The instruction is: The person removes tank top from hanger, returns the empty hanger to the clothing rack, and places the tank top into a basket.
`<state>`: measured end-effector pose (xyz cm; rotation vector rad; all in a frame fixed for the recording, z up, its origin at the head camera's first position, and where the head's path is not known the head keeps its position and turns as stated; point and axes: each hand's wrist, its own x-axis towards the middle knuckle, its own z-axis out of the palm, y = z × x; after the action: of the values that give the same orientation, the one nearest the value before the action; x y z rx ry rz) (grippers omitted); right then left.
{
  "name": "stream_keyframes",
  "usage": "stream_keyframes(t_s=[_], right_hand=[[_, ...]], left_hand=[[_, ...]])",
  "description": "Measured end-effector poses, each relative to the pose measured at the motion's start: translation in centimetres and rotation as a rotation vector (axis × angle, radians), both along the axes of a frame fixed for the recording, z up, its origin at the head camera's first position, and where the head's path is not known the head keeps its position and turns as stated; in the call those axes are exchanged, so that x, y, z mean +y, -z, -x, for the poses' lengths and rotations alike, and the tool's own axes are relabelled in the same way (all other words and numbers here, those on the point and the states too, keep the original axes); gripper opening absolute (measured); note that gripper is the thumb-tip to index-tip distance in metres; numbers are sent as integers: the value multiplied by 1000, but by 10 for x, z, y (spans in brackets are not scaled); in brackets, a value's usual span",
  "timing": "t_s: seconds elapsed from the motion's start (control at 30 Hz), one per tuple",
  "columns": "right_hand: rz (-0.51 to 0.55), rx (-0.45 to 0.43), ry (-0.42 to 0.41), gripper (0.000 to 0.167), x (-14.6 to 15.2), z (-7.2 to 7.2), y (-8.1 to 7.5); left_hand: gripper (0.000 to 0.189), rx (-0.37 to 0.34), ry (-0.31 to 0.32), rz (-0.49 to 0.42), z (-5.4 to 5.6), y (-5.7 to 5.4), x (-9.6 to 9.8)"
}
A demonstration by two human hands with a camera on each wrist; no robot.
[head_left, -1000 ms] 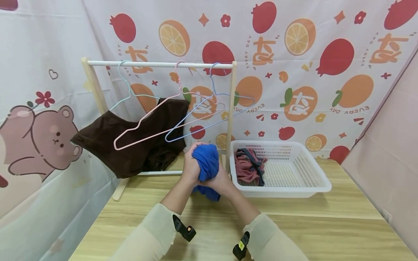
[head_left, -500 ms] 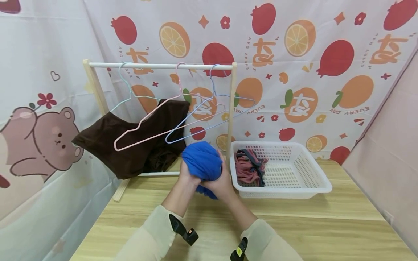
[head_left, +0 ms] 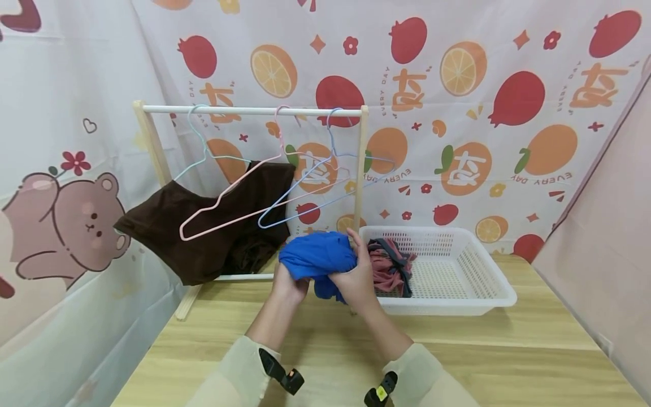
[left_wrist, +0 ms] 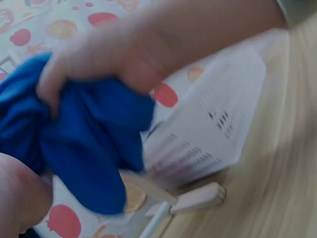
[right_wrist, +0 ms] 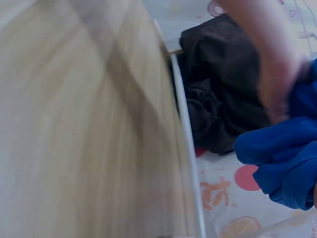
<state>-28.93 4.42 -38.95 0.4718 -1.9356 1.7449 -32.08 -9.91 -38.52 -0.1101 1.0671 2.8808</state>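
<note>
A bunched blue cloth garment (head_left: 317,254) is held up between both hands, above the table and in front of the rack. My left hand (head_left: 289,285) grips its left side from below. On the other side, my right hand (head_left: 357,277) holds it with fingers around its right edge. A loose fold hangs down between the wrists. In the left wrist view the blue cloth (left_wrist: 89,144) droops in soft folds, and the picture is blurred. The right wrist view shows only part of the cloth (right_wrist: 282,163) at its right edge. What kind of garment it is cannot be told.
A small rack (head_left: 229,110) carries a mint hanger (head_left: 195,164) with a brown garment (head_left: 203,226), plus a bare pink hanger (head_left: 224,195) and a bare blue hanger (head_left: 277,206). A white basket (head_left: 488,282) with a pink and dark grey cloth (head_left: 391,265) stands right on the wooden table (head_left: 483,356).
The blue bundle has been turned and loosened into a wider, flatter shape. Both hands have shifted slightly apart with it. The head view has tilted up a little.
</note>
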Motion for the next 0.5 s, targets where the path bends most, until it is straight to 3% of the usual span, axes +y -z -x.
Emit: stream_keyframes(t_s=[0.1, 0.2, 0.27, 0.4, 0.5], right_hand=[[-17, 82, 28, 62, 2, -10, -18], [-36, 177, 79, 43, 1, -15, -26], [-23, 236, 108, 36, 0, -14, -27], [63, 270, 158, 32, -3, -7, -18], [145, 244, 178, 34, -5, -2, -11]], left_hand=[[35, -33, 3, 147, -1, 12, 2], [23, -32, 115, 214, -5, 24, 7], [27, -52, 250, 254, -9, 31, 12], [68, -78, 602, 346, -18, 42, 24], [71, -40, 775, 363, -23, 45, 34]])
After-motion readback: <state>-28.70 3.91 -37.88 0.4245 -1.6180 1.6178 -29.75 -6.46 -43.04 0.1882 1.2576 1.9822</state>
